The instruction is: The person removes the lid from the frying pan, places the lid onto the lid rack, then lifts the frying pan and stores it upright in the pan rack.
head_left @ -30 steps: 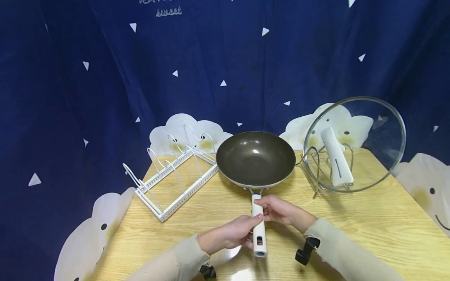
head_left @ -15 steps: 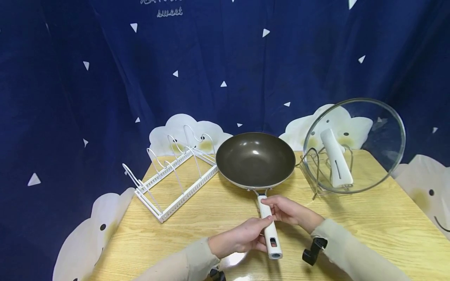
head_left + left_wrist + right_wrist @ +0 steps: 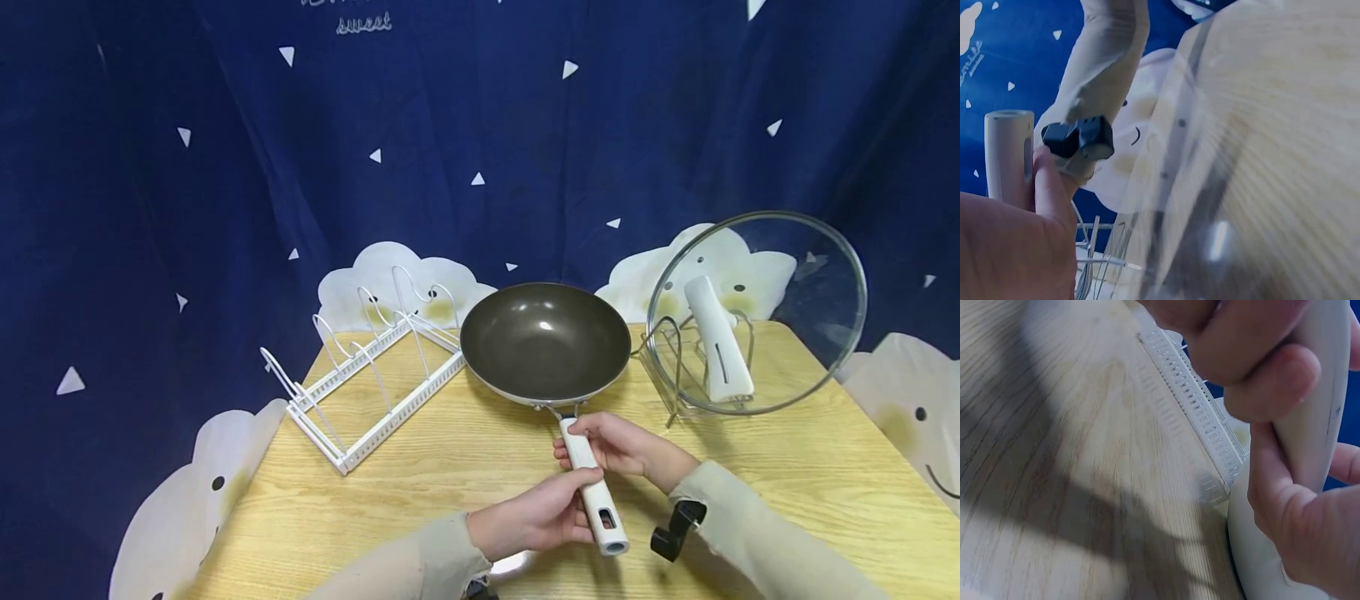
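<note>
A dark-lined frying pan (image 3: pixel 546 342) with a cream handle (image 3: pixel 581 450) is at the middle of the table, its handle toward me and slanting right. My right hand (image 3: pixel 618 450) grips the handle near the pan, thumb on top. Closer to the handle's free end, my left hand (image 3: pixel 543 510) holds it from the left with the thumb across the top. The right wrist view shows both hands' fingers around the handle (image 3: pixel 1319 419) and the pan's pale outer side (image 3: pixel 1260 544). In the left wrist view the handle's end (image 3: pixel 1010 156) stands beside my left hand (image 3: pixel 1016 250).
Left of the pan stands a white wire rack (image 3: pixel 375 392) with upright loops. On the right, a glass lid (image 3: pixel 795 333) with a white handle leans upright in a metal wire stand (image 3: pixel 667 375). A dark blue curtain (image 3: pixel 480 108) hangs behind the wooden table (image 3: pixel 420 500).
The handle's free end has swung to the right, and both hands have moved right with it. The pan's bowl stays nearly in place; the rack and lid have not moved.
</note>
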`<control>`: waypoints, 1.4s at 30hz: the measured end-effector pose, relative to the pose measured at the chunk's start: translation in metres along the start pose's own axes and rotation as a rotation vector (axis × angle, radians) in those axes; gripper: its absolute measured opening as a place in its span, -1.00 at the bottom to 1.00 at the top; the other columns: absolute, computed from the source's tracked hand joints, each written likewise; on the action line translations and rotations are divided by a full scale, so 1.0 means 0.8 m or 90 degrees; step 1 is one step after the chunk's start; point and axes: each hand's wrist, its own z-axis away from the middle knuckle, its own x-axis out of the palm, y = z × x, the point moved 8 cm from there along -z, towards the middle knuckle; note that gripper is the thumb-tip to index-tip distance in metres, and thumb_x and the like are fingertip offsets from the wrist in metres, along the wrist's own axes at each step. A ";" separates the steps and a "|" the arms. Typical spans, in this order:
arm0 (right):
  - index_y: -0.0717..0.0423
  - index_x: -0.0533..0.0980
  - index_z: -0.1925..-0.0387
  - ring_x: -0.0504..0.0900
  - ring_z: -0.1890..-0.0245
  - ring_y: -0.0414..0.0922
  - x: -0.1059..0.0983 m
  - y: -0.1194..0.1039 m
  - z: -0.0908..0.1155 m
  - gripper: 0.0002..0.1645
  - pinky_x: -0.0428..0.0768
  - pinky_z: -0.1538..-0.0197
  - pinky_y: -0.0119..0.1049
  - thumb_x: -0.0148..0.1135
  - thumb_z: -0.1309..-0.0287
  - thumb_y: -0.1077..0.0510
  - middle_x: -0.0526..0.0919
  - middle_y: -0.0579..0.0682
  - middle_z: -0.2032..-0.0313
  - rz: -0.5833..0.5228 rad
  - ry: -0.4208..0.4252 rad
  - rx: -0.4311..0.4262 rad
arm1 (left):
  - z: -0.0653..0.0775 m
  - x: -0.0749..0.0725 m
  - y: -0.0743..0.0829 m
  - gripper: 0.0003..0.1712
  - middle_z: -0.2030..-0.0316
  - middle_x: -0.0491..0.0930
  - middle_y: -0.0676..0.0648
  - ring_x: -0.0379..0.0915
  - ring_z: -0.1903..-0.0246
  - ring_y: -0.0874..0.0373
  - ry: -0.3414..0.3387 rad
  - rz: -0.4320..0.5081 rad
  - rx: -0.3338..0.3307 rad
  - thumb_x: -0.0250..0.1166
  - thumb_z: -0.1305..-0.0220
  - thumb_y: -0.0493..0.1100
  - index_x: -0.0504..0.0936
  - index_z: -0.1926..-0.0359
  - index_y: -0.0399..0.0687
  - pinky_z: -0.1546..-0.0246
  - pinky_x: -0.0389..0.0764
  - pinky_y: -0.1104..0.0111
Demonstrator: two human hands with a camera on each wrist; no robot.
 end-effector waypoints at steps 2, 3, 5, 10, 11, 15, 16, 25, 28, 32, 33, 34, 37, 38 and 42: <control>0.49 0.26 0.13 0.60 0.18 0.00 0.001 0.000 0.000 -0.70 0.51 -0.09 -0.16 -0.27 -0.25 0.29 0.53 0.19 0.22 -0.017 -0.020 0.013 | -0.001 0.005 -0.001 -0.66 0.39 0.58 -0.11 0.57 0.26 0.08 0.000 0.035 0.002 0.01 -0.32 0.02 0.36 0.07 -0.14 0.00 0.51 0.13; 0.48 0.25 0.12 0.59 0.17 0.00 0.001 0.000 0.000 -0.70 0.50 -0.10 -0.16 -0.28 -0.24 0.29 0.52 0.19 0.21 -0.023 -0.030 0.017 | -0.002 0.007 -0.002 -0.65 0.38 0.57 -0.13 0.57 0.25 0.07 0.000 0.051 0.006 0.01 -0.32 0.01 0.34 0.04 -0.14 -0.04 0.49 0.10; 0.47 0.23 0.11 0.58 0.16 -0.01 0.002 -0.001 0.000 -0.70 0.49 -0.11 -0.16 -0.30 -0.22 0.30 0.51 0.17 0.20 -0.034 -0.047 0.028 | -0.004 0.011 -0.002 -0.65 0.38 0.57 -0.14 0.57 0.25 0.07 -0.002 0.079 0.016 0.02 -0.32 -0.01 0.32 0.01 -0.14 -0.06 0.46 0.08; 0.36 0.26 0.18 0.59 0.29 -0.09 0.003 -0.001 -0.002 -0.74 0.56 0.04 -0.27 -0.32 -0.24 0.27 0.51 0.07 0.31 -0.027 -0.050 0.036 | -0.010 0.018 -0.003 -0.79 0.42 0.54 -0.07 0.54 0.33 0.14 0.009 0.131 0.038 0.00 -0.31 -0.06 0.37 0.19 -0.11 -0.06 0.46 0.11; 0.34 0.27 0.20 0.58 0.32 -0.11 0.002 0.000 -0.003 -0.75 0.57 0.09 -0.30 -0.31 -0.29 0.24 0.51 0.04 0.34 -0.019 -0.041 0.036 | -0.012 0.018 -0.003 -0.81 0.43 0.53 -0.06 0.53 0.35 0.14 0.015 0.141 0.044 0.00 -0.30 -0.07 0.38 0.24 -0.09 -0.02 0.48 0.13; 0.25 0.27 0.23 0.57 0.45 -0.19 -0.004 0.002 -0.008 -0.70 0.58 0.25 -0.39 -0.24 -0.45 0.06 0.50 -0.05 0.45 0.035 0.018 0.032 | -0.018 0.019 -0.003 -0.85 0.47 0.49 -0.03 0.49 0.45 0.15 0.045 0.179 0.066 0.03 -0.29 -0.08 0.39 0.35 -0.04 0.16 0.53 0.25; 0.24 0.27 0.24 0.57 0.46 -0.20 -0.006 0.002 -0.010 -0.69 0.58 0.27 -0.40 -0.20 -0.45 0.04 0.50 -0.06 0.46 0.046 0.032 0.029 | -0.019 0.020 -0.003 -0.85 0.48 0.48 -0.03 0.48 0.46 0.15 0.053 0.187 0.072 0.04 -0.29 -0.08 0.40 0.35 -0.04 0.19 0.52 0.28; 0.21 0.37 0.35 0.55 0.44 -0.25 -0.004 0.003 -0.015 -0.66 0.57 0.25 -0.46 -0.23 -0.47 0.11 0.53 -0.03 0.47 -0.002 0.011 -0.002 | -0.022 0.023 -0.004 -0.86 0.42 0.50 -0.04 0.48 0.44 0.19 0.112 0.260 0.116 0.06 -0.20 -0.18 0.41 0.25 -0.15 0.12 0.56 0.27; 0.16 0.37 0.39 0.52 0.53 -0.30 -0.003 0.004 -0.014 -0.64 0.53 0.37 -0.50 -0.26 -0.48 0.09 0.49 -0.10 0.54 0.003 0.018 -0.004 | -0.023 0.025 -0.006 -0.90 0.47 0.46 0.00 0.41 0.51 0.24 0.136 0.272 0.113 0.06 -0.17 -0.19 0.42 0.31 -0.13 0.28 0.54 0.41; 0.15 0.38 0.40 0.51 0.57 -0.33 -0.004 0.003 -0.014 -0.64 0.51 0.42 -0.52 -0.15 -0.45 0.02 0.49 -0.13 0.56 0.040 0.054 -0.029 | -0.022 0.025 -0.007 -0.93 0.54 0.37 0.06 0.27 0.59 0.30 0.170 0.275 0.109 0.07 -0.18 -0.18 0.40 0.41 -0.05 0.45 0.42 0.52; 0.15 0.38 0.41 0.52 0.58 -0.33 -0.005 0.003 -0.014 -0.64 0.51 0.43 -0.53 -0.11 -0.43 0.00 0.49 -0.13 0.56 0.051 0.065 -0.035 | -0.022 0.024 -0.007 -0.92 0.55 0.36 0.06 0.27 0.60 0.31 0.182 0.274 0.107 0.08 -0.18 -0.17 0.40 0.42 -0.04 0.47 0.41 0.53; 0.14 0.39 0.42 0.52 0.58 -0.34 -0.005 0.003 -0.014 -0.64 0.51 0.44 -0.53 -0.07 -0.41 -0.02 0.50 -0.14 0.57 0.067 0.077 -0.040 | -0.022 0.024 -0.007 -0.92 0.56 0.36 0.07 0.26 0.61 0.32 0.195 0.272 0.105 0.09 -0.19 -0.16 0.40 0.43 -0.03 0.49 0.40 0.54; 0.11 0.40 0.46 0.52 0.61 -0.33 -0.008 0.003 -0.015 -0.64 0.51 0.48 -0.53 0.01 -0.37 -0.05 0.52 -0.14 0.59 0.104 0.103 -0.050 | -0.022 0.022 -0.006 -0.90 0.60 0.35 0.08 0.26 0.65 0.34 0.224 0.260 0.108 0.13 -0.21 -0.16 0.40 0.39 -0.06 0.54 0.40 0.56; 0.10 0.41 0.48 0.52 0.62 -0.33 -0.009 0.003 -0.015 -0.64 0.50 0.50 -0.53 0.02 -0.36 -0.04 0.52 -0.14 0.60 0.115 0.110 -0.052 | -0.022 0.021 -0.006 -0.90 0.60 0.35 0.09 0.25 0.66 0.34 0.231 0.254 0.112 0.14 -0.21 -0.17 0.40 0.36 -0.08 0.56 0.40 0.56; 0.08 0.40 0.51 0.52 0.64 -0.32 -0.010 0.003 -0.017 -0.65 0.47 0.55 -0.54 0.01 -0.37 0.01 0.52 -0.14 0.63 0.145 0.120 -0.064 | -0.020 0.020 -0.003 -0.87 0.64 0.35 0.09 0.25 0.69 0.35 0.244 0.234 0.130 0.17 -0.15 -0.27 0.38 0.28 -0.15 0.61 0.39 0.57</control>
